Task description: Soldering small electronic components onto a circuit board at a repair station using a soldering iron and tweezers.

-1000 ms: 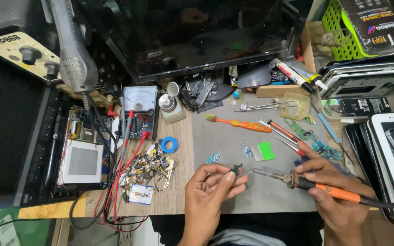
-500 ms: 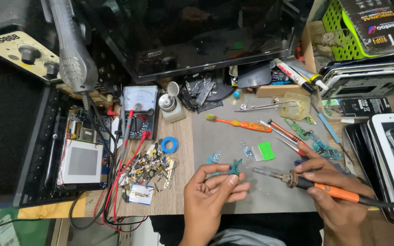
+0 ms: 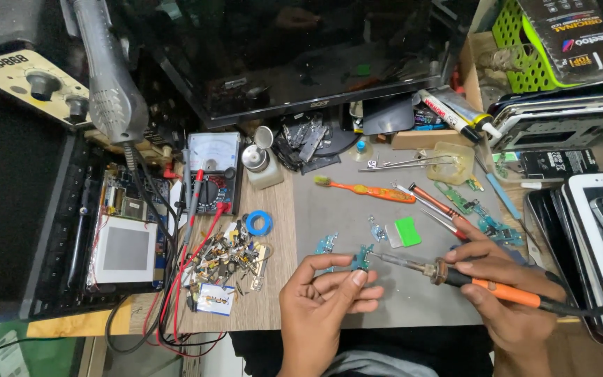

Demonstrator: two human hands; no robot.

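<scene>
Head view: the left hand (image 3: pixel 326 300) pinches a small teal circuit board (image 3: pixel 363 258) between thumb and forefinger, lifting it just clear of the grey mat (image 3: pixel 385 307), so the board stands nearly on edge where its contacts can be reached. The other fingers are curled loosely under it as a prop. The right hand (image 3: pixel 504 293) is closed around the orange grip of a soldering iron (image 3: pixel 455 276), held like a pen, with its metal tip lying almost level and touching or very near the board's right edge; which of the 2 cannot be told. The iron's black cord trails off to the right, away from the work.

On the mat just beyond the board lie 1 more teal board scrap (image 3: pixel 326 244), a green plastic pick (image 3: pixel 407 231) and an orange toothbrush (image 3: pixel 368 190), all within easy reach of either hand. Screwdrivers (image 3: pixel 430 202) rest slantwise near the right hand. To the left, on the wooden desk (image 3: pixel 273 307), sit a heap of tiny parts (image 3: pixel 228 258), a blue tape ring (image 3: pixel 259 223), and a meter (image 3: pixel 211 171) with red and black leads. A white squeeze bottle (image 3: pixel 259 167) stands behind them. Tablets (image 3: pixel 594 237) are stacked at the right edge, well apart from the hands.
</scene>
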